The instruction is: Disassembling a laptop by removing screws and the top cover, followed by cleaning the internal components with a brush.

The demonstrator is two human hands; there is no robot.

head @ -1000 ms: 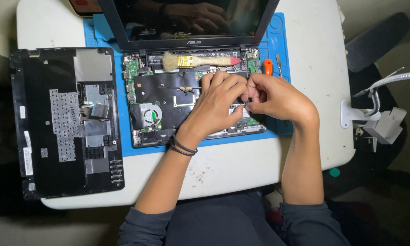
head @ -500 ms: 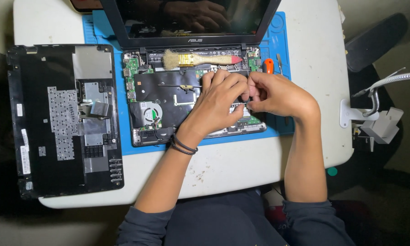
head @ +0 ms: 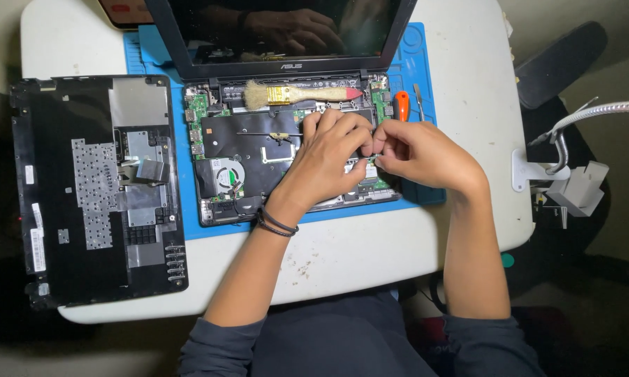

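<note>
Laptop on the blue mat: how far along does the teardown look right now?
Done: the laptop is open, its black cover panel set aside to the left, the fan bared. In hand: the left hand and right hand meet at a small part near the right of the board; which part is hidden. Left: the brush and orange-handled screwdriver lie unused.

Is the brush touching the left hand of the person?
Apart. The head view shows the brush lying near the hinge, with a strip of open laptop between it and the left hand.
</note>
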